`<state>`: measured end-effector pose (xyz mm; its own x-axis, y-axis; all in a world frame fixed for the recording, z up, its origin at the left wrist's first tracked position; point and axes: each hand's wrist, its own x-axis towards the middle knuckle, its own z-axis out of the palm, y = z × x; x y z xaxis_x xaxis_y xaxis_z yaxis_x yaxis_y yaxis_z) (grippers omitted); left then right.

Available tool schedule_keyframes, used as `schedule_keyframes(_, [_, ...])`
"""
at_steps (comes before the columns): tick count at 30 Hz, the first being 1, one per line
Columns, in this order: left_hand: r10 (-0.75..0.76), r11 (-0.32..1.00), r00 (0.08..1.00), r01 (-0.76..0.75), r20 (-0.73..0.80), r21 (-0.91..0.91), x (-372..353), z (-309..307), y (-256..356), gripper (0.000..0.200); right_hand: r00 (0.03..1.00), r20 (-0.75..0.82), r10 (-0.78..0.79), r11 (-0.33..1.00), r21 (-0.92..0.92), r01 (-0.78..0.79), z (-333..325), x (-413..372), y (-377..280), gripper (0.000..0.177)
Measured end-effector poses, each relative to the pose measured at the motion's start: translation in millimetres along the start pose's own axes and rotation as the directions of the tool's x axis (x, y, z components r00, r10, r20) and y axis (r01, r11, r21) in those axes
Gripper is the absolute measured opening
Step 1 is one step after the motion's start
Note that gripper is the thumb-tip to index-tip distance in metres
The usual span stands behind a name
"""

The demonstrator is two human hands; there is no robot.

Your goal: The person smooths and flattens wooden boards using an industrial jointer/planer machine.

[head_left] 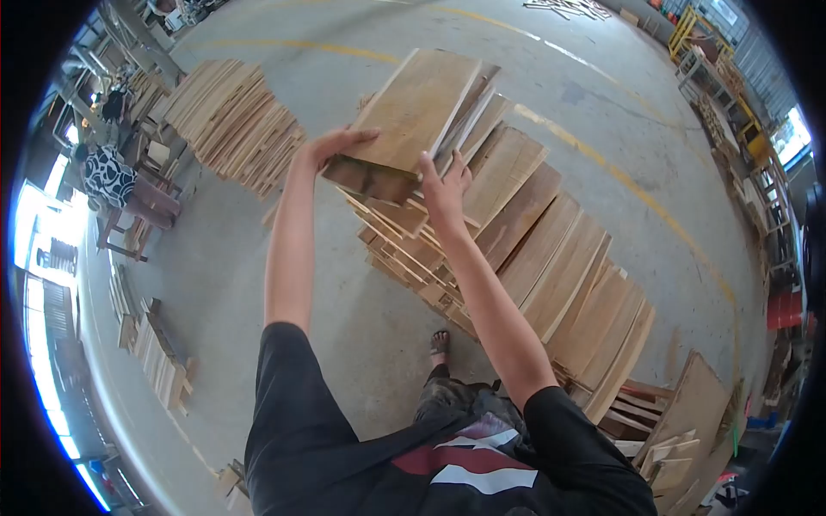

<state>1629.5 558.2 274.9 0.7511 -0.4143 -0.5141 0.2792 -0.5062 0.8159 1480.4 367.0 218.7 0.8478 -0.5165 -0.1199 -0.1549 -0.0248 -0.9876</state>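
Observation:
A wide wooden board (415,112) lies between my hands at the far end of a long stack of planks (551,258), with its dark near end facing me. My left hand (342,144) is closed on its left edge, thumb on the top face and fingers hidden. On the right, my right hand (445,191) grips the near right corner. Narrow edges of more boards show along the right side under the top one. Directly beneath, the uneven ends of stacked planks stick out toward me.
Another plank pile (228,120) stands to the left. Farther left, a person in a patterned top (110,176) is beside a wooden bench (120,236). Short boards (159,357) lie at lower left. At lower right a large panel (693,413) leans near offcuts. Yellow lines (619,172) mark the concrete floor.

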Motion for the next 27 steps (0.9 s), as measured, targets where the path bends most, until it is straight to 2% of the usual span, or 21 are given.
schedule_keyframes(2, [0.154,0.984,0.986,-0.159,-0.067,-0.08,-9,17,-15,0.076,1.0,-0.026,-0.016,0.999,0.035,0.017,-6,-4,5,0.091])
schedule_keyframes(3, [0.15,0.986,0.986,-0.155,-0.067,-0.067,-14,24,-20,0.076,0.998,-0.051,-0.048,0.997,0.059,0.051,-11,-4,6,0.089])
schedule_keyframes(5, [0.161,0.982,0.968,-0.177,-0.193,-0.068,-23,39,-35,0.084,0.999,-0.019,-0.037,0.999,0.009,0.037,-25,-13,8,0.084])
schedule_keyframes(7, [0.145,0.984,0.978,-0.158,-0.148,-0.081,-40,55,-46,0.088,0.994,0.049,-0.097,0.995,0.002,0.097,-40,-21,14,0.079])
schedule_keyframes(8, [0.21,0.967,0.958,-0.233,-0.197,-0.105,-55,70,-55,0.086,0.996,0.033,-0.084,0.996,-0.001,0.085,-51,-31,19,0.079])
schedule_keyframes(9, [0.284,0.938,0.925,-0.322,-0.252,-0.125,-68,84,-61,0.085,0.992,0.1,-0.079,0.994,0.085,0.071,-64,-45,17,0.079])
schedule_keyframes(10, [0.248,0.906,0.924,-0.328,-0.29,-0.269,-77,96,-73,0.079,0.981,0.168,-0.092,0.984,0.167,0.064,-76,-55,15,0.079])
schedule_keyframes(11, [0.203,0.853,0.927,-0.326,-0.316,-0.409,-84,106,-90,0.073,0.982,0.172,-0.075,0.988,0.146,0.05,-88,-69,17,0.081])
schedule_keyframes(13, [0.033,0.628,0.976,-0.189,-0.217,-0.755,-89,107,-119,0.062,0.988,0.149,-0.047,0.992,0.12,0.029,-107,-94,18,0.083])
schedule_keyframes(14, [0.055,0.594,0.982,-0.176,-0.179,-0.785,-91,109,-143,0.061,0.989,0.133,0.067,0.991,0.103,-0.081,-115,-111,13,0.09])
schedule_keyframes(15, [0.079,0.561,0.987,-0.161,-0.141,-0.812,-92,109,-165,0.061,0.977,0.114,0.18,0.977,0.093,-0.191,-118,-124,13,0.096])
schedule_keyframes(16, [0.084,0.57,0.99,-0.139,-0.11,-0.81,-92,110,-175,0.061,0.979,0.083,0.188,0.976,0.097,-0.196,-119,-127,18,0.096])
schedule_keyframes(18, [0.156,0.515,0.971,-0.236,-0.18,-0.824,-93,112,-188,0.062,0.905,0.127,0.407,0.904,0.085,-0.419,-120,-139,26,0.111])
schedule_keyframes(19, [0.159,0.523,0.976,-0.212,-0.15,-0.825,-95,118,-165,0.062,0.904,0.099,0.417,0.9,0.096,-0.426,-124,-137,17,0.111])
schedule_keyframes(21, [0.161,0.475,0.98,-0.184,-0.121,-0.861,-106,122,-124,0.065,0.8,0.239,0.551,0.826,-0.018,-0.564,-130,-125,-6,0.122])
schedule_keyframes(22, [0.158,0.484,0.982,-0.169,-0.104,-0.859,-104,124,-123,0.065,0.737,0.184,0.65,0.759,-0.114,-0.641,-121,-116,4,0.128])
schedule_keyframes(23, [0.162,0.487,0.979,-0.185,-0.12,-0.853,-104,124,-125,0.068,0.733,0.178,0.656,0.754,-0.102,-0.649,-117,-122,9,0.128])
schedule_keyframes(25, [0.182,0.502,0.977,-0.19,-0.111,-0.844,-105,127,-126,0.072,0.818,0.185,0.545,0.828,0.031,-0.559,-115,-126,8,0.131])
schedule_keyframes(27, [0.255,0.536,0.943,-0.32,-0.212,-0.781,-103,147,-133,0.079,0.859,0.224,0.46,0.868,0.09,-0.488,-126,-140,16,0.132])
